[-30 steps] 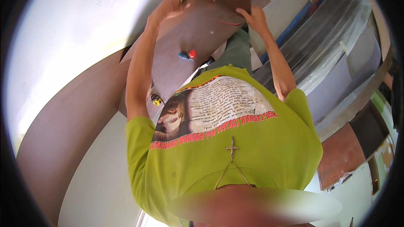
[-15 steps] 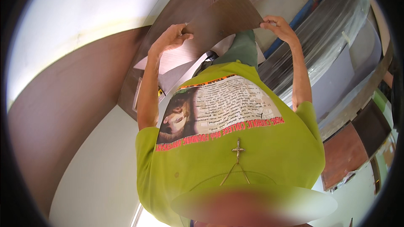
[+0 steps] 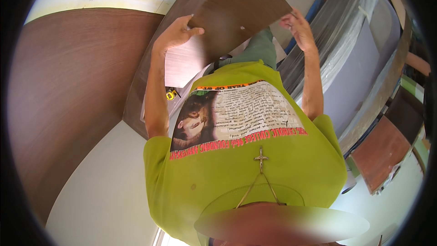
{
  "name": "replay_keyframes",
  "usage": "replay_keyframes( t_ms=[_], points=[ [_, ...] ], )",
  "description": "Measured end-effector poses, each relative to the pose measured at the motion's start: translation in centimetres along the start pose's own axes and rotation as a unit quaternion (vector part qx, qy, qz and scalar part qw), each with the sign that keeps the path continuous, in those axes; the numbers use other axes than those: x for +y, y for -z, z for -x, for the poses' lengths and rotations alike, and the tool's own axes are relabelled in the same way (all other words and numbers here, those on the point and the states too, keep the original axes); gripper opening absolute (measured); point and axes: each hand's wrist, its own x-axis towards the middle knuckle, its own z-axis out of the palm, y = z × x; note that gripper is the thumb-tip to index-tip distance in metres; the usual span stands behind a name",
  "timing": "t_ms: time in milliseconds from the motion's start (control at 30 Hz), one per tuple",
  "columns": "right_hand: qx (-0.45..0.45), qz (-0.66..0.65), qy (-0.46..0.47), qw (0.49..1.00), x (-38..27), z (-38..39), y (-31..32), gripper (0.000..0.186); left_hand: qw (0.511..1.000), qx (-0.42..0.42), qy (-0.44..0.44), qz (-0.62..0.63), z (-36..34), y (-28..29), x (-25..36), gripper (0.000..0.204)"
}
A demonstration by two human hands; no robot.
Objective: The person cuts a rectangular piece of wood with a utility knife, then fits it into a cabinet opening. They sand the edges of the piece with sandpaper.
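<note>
A flat, dark brown wood-grain board (image 3: pixel 241 7) is held up in front of me, between my two hands. At its left edge, my left hand (image 3: pixel 175 36) grips near a corner, the thumb stretched toward the board's face and the other fingertips partly hidden. On the opposite side, my right hand (image 3: pixel 298 29) has its fingers closed at the right corner. A small pale spot shows on the face of the board near its lower edge.
A yellow tape measure (image 3: pixel 171 94) lies beside my left forearm. To the left rises a large brown wood-grain panel (image 3: pixel 82 73). Plastic-wrapped sheets (image 3: pixel 337 41) stand at the right, with a reddish-brown panel (image 3: pixel 380 152) farther down that side.
The board has turned its face more toward me and shows larger. My hands still hold its two sides. The view has shifted, uncovering more of the tape measure.
</note>
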Motion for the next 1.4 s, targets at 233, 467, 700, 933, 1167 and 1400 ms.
replay_keyframes(
  t_ms=[233, 467, 700, 933, 1167, 1400],
  points=[
    [0.055, 0.1, -0.13, 0.985, 9.8, -0.7, 0.6, 0.045, 0.996, 0.073, -0.034, 0.05, 1.0, 2.2, -1.9, 0.057],
    [0.177, 0.179, -0.065, 0.966, 17.0, -11.0, 5.4, 0.04, 0.956, 0.272, 0.049, 0.102, 6.3, 7.7, -1.5, 0.062],
    [0.199, 0.549, 0.085, 0.807, 19.5, -15.6, 5.8, 0.038, 0.919, 0.367, 0.104, 0.104, 11.8, 7.1, -2.2, 0.063],
    [0.186, 0.537, 0.043, 0.822, 18.8, -13.5, 6.9, 0.021, 0.904, 0.388, 0.129, 0.123, 13.7, 4.0, 0.6, 0.052],
    [0.304, 0.422, -0.085, 0.85, 20.0, -11.1, 11.5, 0.022, 0.913, 0.377, 0.104, 0.116, 11.0, 4.2, 1.3, 0.053],
    [0.336, 0.114, -0.126, 0.926, 18.3, -12.3, 16.6, 0.046, 0.942, 0.317, -0.001, 0.111, 6.8, 4.2, 4.6, 0.039]
  ],
)
